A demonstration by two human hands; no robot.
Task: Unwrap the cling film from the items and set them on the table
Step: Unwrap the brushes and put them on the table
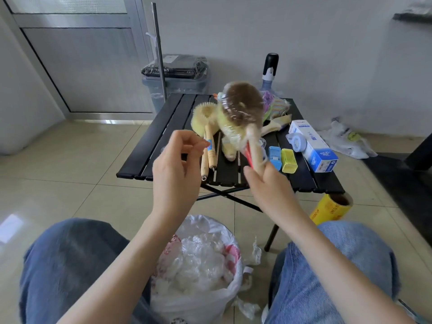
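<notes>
My right hand (268,185) grips the wooden and red handles of a brush bundle (240,111) wrapped in cling film and holds it tilted above the black slatted table (161,136). The bundle has a brown bristle head and a pale yellow one under the film. My left hand (177,167) is raised to the left of the bundle, thumb and forefinger pinched together on a barely visible strand of film. Two bare pale brushes (207,127) with wooden handles lie on the table behind my left hand. A yellowish item (228,152) lies under the bundle.
A white plastic bag (201,260) full of crumpled film stands between my knees. On the table's right are a blue box (274,157), a yellow box (289,160), a tape dispenser (295,141) and a white-blue carton (313,146). A yellow film roll (332,209) stands on the floor.
</notes>
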